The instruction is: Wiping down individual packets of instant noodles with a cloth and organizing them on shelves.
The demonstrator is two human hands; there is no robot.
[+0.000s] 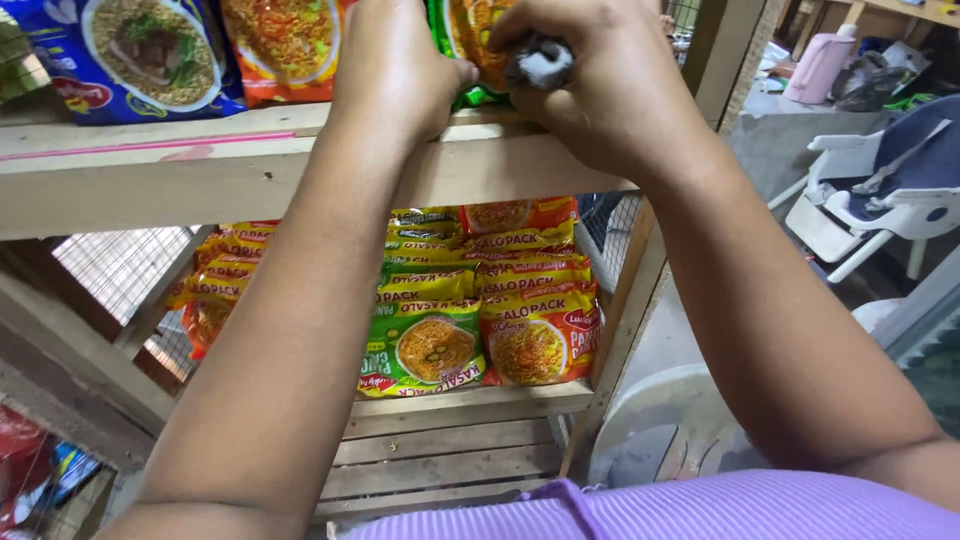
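Packet: glossy green plastic noodle packet (pixel 470 60), standing on the rough pale wooden shelf (pixel 250 170).
Left hand (pixel 395 65): curled, gripping the packet.
Right hand (pixel 590 85): clenched around a small grey-white object (pixel 540 62).

The top wooden shelf board (pixel 200 170) is packed tight with upright noodle packets: a blue one (pixel 130 55), an orange one (pixel 280 45) and a green one (pixel 462 40), with no gap between them. Both hands, left (pixel 395 70) and right (pixel 590 80), fill the space in front of the green one. Lower down, stacked orange and green noodle packets (pixel 480 300) fill the middle shelf. The slatted wooden bottom shelf (pixel 440 460) has open room. A wire mesh wall (pixel 120 265) closes the back.
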